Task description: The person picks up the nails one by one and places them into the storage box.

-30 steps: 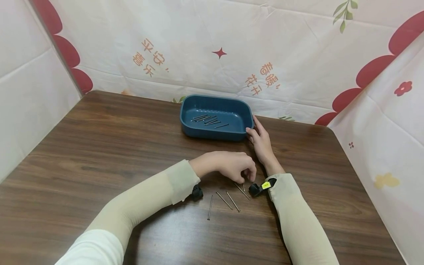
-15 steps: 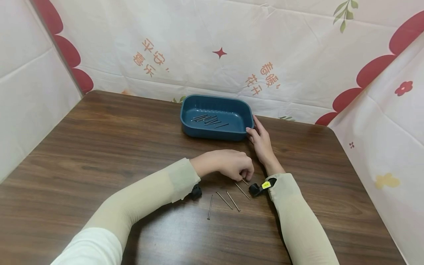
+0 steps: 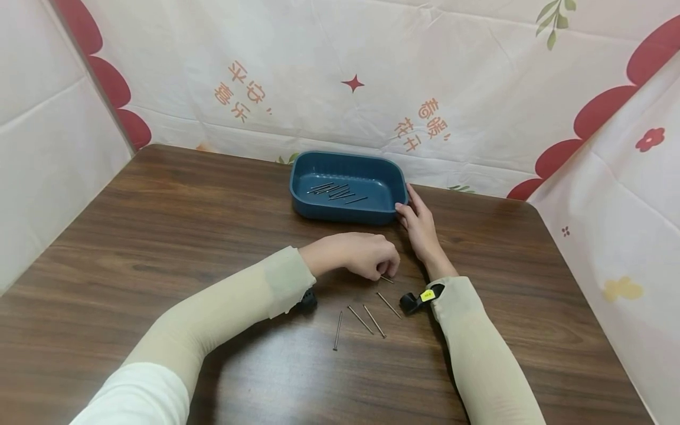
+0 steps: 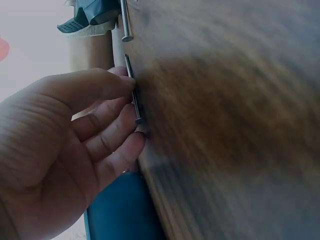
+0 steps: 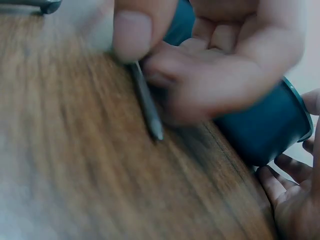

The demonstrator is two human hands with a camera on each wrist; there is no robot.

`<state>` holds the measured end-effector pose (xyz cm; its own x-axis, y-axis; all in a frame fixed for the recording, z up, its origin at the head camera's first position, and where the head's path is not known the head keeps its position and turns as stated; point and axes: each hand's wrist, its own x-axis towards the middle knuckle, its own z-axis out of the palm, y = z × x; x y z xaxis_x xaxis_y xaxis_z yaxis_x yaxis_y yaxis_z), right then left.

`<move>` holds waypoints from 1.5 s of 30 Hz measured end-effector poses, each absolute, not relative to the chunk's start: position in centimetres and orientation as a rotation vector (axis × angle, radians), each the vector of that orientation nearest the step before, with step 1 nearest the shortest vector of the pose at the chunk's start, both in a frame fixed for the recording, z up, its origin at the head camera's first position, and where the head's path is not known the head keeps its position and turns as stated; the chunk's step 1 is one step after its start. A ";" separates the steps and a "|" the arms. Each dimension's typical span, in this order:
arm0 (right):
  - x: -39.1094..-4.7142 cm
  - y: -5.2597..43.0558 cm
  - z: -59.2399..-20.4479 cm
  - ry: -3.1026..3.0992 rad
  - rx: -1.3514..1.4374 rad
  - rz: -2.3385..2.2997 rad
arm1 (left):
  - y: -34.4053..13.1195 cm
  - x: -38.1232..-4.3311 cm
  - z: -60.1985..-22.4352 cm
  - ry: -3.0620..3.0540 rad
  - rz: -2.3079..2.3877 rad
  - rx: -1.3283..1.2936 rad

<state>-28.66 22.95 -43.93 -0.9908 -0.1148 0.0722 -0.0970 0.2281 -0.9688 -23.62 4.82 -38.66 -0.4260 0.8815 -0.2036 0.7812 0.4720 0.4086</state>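
Left hand [image 3: 369, 257]: pinching one nail [image 4: 136, 102] (touching the counter [image 3: 186, 224] or not, I cannot tell)
Right hand [image 3: 422, 236]: holding the blue tray [image 3: 345, 213] at its near right corner
Tray nails [image 3: 337, 191]: several, lying inside
Loose nails [image 3: 374, 320]: four, on the counter

Smooth, plastic-looking tray [image 3: 345, 213], dull-shining metal nails [image 3: 374, 321], glossy wood-grained table [image 3: 159, 248], creased cloth-like backdrop [image 3: 319, 53].

one deep-blue, rounded rectangular tray [image 3: 345, 213]; one brown wood-grain bench [image 3: 186, 248]; four slim metal nails [image 3: 374, 321] loose on the bench, plus a fifth nail [image 4: 136, 105] at the left grip [image 3: 366, 255]; several dark nails [image 3: 356, 200] in the tray, overlapping too closely to count; two black wrist devices [image 3: 411, 303].
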 end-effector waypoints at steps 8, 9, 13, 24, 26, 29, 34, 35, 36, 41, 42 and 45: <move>-28.7 23.2 -43.8 2.443 -0.207 -1.946 | 5.9 -23.5 -37.8 2.312 0.276 1.378; -28.8 23.2 -43.8 2.441 -0.207 -1.949 | 6.1 -23.4 -37.8 2.313 0.262 1.368; -28.8 23.2 -43.8 2.440 -0.209 -1.948 | 6.5 -23.4 -37.6 2.327 0.209 1.323; -28.9 23.3 -43.7 2.438 -0.205 -1.957 | 7.2 -23.3 -37.8 2.363 0.163 1.247; -28.8 23.3 -43.7 2.438 -0.201 -1.954 | 7.3 -23.4 -37.8 2.353 0.164 1.252; -28.8 23.2 -43.8 2.432 -0.199 -1.951 | 7.1 -23.7 -37.8 2.325 0.181 1.268; -28.7 23.1 -43.8 2.417 -0.211 -1.952 | 6.4 -24.4 -37.5 2.285 0.265 1.303; -28.7 23.1 -43.9 2.417 -0.212 -1.953 | 6.2 -24.5 -37.3 2.281 0.286 1.307; -28.7 23.1 -43.9 2.418 -0.215 -1.952 | 6.0 -24.6 -37.0 2.279 0.302 1.311; -28.5 23.2 -43.9 2.472 -0.227 -1.898 | 5.1 -25.1 -35.3 2.301 0.357 1.316; -28.5 23.2 -43.9 2.499 -0.231 -1.869 | 4.9 -25.2 -34.9 2.311 0.365 1.318; -28.4 23.3 -44.0 2.566 -0.238 -1.812 | 4.3 -26.0 -33.6 2.338 0.397 1.316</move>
